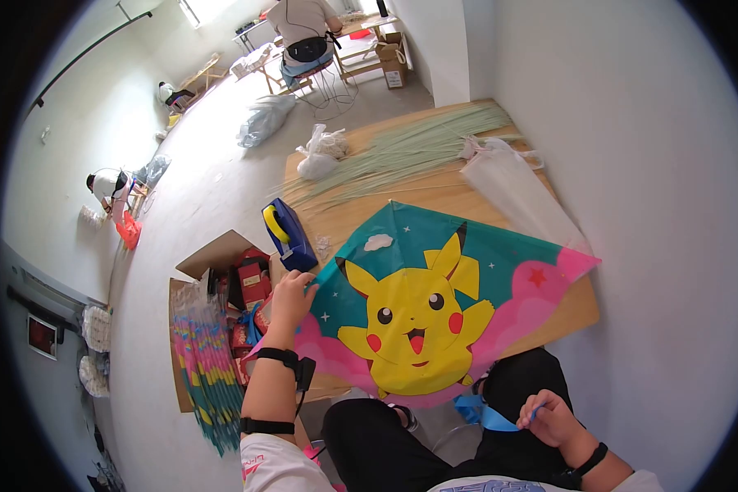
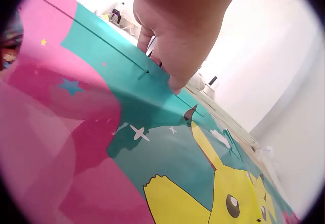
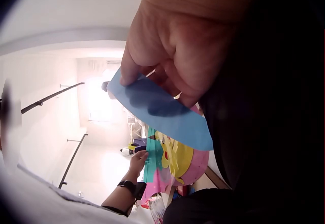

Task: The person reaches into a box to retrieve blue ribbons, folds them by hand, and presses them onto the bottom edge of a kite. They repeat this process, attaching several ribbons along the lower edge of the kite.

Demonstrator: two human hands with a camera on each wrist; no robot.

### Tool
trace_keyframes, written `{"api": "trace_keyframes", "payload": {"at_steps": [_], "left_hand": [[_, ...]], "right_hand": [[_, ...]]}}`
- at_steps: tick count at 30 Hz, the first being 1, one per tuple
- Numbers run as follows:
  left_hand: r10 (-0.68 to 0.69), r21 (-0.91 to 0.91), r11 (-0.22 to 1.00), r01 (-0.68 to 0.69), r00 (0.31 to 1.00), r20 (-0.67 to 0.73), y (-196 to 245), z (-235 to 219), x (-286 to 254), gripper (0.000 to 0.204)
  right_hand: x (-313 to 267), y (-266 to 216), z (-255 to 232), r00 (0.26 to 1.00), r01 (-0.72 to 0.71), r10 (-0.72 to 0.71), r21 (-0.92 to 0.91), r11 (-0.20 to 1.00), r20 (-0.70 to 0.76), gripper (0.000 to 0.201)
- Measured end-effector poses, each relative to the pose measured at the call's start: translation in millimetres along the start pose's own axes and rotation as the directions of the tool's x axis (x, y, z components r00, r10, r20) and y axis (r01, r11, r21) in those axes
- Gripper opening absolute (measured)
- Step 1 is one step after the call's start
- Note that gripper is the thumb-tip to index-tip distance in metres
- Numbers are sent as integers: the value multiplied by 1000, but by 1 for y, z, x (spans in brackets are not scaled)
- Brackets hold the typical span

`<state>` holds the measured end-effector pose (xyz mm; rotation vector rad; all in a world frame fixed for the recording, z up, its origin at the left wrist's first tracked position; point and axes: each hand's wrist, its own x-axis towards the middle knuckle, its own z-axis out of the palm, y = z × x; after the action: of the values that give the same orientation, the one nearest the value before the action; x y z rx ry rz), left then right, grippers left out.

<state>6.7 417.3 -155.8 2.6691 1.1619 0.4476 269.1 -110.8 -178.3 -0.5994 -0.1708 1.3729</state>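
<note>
A diamond-shaped kite (image 1: 418, 328) with a yellow cartoon figure on teal and pink lies over the table's near part, its lower edge above the person's lap. At its left edge, the left hand (image 1: 293, 299) pinches the border; in the left wrist view this hand (image 2: 177, 46) reaches over the edge along a thin spar. Low on the right, beside the knee, the right hand (image 1: 552, 418) pinches a blue ribbon (image 1: 496, 416). The ribbon (image 3: 157, 107) spreads flat and partly see-through across the fingers in the right wrist view.
A blue tape dispenser (image 1: 289, 236) stands left of the kite. Thin pale green sticks (image 1: 418, 148), a white bag (image 1: 320, 152) and a long white sleeve (image 1: 521, 184) lie behind it. An open carton (image 1: 213, 258) with folded kites (image 1: 209, 361) sits left; a wall (image 1: 631, 205) borders the right.
</note>
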Motion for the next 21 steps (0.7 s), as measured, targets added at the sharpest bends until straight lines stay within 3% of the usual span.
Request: {"api": "trace_keyframes", "payload": {"at_steps": [3, 5, 6, 8, 9, 11, 12, 13, 14, 15, 17, 21], "left_hand": [[49, -4, 999, -49, 998, -41, 1, -2, -2, 17], [13, -199, 980, 12, 992, 126, -2, 3, -1, 15], [13, -200, 980, 11, 992, 122, -1, 4, 0, 15], [-71, -314, 923, 223, 900, 431, 0, 5, 0, 17], [-71, -314, 923, 222, 901, 428, 3, 7, 3, 17], [-180, -439, 769, 466, 816, 550, 9, 14, 8, 14], [-182, -438, 770, 464, 817, 547, 6, 24, 11, 14], [-66, -378, 908, 182, 952, 299, 4, 36, 16, 14], [109, -229, 969, -94, 993, 54, 1, 48, 20, 17], [108, -229, 969, -94, 993, 47, 7, 52, 22, 17], [31, -124, 991, -45, 994, -109, 22, 60, 27, 23], [16, -118, 992, -39, 982, -186, 29, 73, 39, 38]], "right_hand": [[-2, 1, -2, 1000, -9, 9, 13, 1000, -13, 5], [-4, 1, -3, 1000, -12, 12, 15, 1000, -17, 6], [-4, 1, -3, 1000, -13, 13, 20, 1000, -24, 7], [-4, 2, -2, 1000, -8, 9, 18, 1000, -27, 8], [-4, 2, -2, 999, -4, 5, 14, 1000, -32, 9], [-3, 3, -2, 999, -8, 8, 10, 1000, -33, 9], [-3, 3, -2, 999, -11, 11, 6, 1000, -35, 10], [-3, 4, -2, 999, -10, 10, 5, 1000, -31, 10], [-3, 5, -2, 1000, -10, 11, 19, 1000, -30, 11], [-3, 4, -2, 1000, -11, 12, 32, 999, -27, 11], [-1, 3, 2, 1000, -13, 13, -12, 1000, -29, 6], [0, 4, -3, 1000, -6, 5, -26, 1000, -24, 5]]}}
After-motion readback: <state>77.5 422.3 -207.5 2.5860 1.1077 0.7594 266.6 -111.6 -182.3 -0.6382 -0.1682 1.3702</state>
